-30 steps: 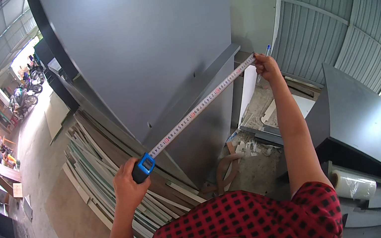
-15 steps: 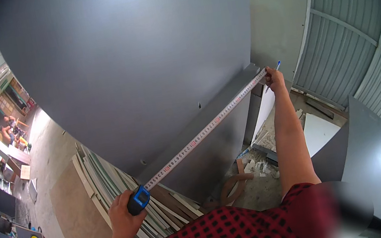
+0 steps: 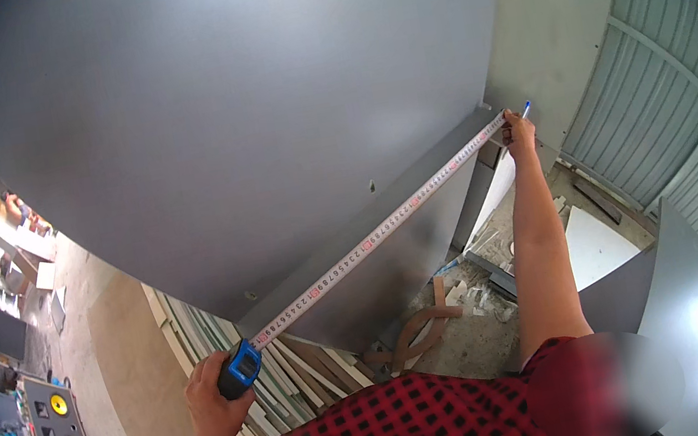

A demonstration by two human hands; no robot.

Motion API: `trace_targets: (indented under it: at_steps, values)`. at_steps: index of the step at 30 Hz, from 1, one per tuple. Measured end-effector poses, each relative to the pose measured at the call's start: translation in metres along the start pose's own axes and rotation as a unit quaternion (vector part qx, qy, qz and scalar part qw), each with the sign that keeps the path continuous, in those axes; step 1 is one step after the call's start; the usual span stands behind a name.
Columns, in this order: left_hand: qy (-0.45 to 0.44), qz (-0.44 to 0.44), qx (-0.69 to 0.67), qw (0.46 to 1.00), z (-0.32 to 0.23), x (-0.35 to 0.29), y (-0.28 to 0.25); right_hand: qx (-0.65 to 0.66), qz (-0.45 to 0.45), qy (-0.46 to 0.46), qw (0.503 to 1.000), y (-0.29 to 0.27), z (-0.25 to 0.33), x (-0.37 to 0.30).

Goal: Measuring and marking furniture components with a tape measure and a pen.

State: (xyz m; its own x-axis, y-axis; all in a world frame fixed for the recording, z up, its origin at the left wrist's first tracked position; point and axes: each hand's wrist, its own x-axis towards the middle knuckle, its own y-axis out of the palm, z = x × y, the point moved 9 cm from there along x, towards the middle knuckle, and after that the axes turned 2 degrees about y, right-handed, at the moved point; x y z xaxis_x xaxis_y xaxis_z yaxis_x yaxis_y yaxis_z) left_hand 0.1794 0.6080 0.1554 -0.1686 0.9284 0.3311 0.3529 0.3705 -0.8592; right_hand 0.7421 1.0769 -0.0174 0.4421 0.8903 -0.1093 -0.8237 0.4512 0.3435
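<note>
Fingers of left hand (image 3: 214,407) curled round blue tape measure (image 3: 239,369), right hand (image 3: 519,132) pinching tape end.

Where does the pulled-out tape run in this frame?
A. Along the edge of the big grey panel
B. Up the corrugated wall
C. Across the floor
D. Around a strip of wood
A: the tape stretches from the blue case in the left hand to the right hand, along the grey panel's edge.

A tape measure (image 3: 371,237) lies along the panel's (image 3: 259,122) edge, stacked strips (image 3: 303,383) below.
</note>
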Motion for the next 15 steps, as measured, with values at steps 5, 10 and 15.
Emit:
trace_targets:
  at_steps: [5,10,15]
  values:
    - [-0.002,-0.005,-0.001,1.000,0.006,-0.001,0.001,0.001,-0.002,-0.004,1.000,-0.005,-0.014,0.024]
    - [-0.004,0.001,0.001,1.000,0.010,-0.003,0.001,-0.019,0.029,0.015,0.999,-0.012,-0.011,0.027]
    - [-0.007,0.003,-0.004,1.000,0.007,-0.006,0.000,-0.064,0.025,0.017,0.998,0.010,-0.011,0.022]
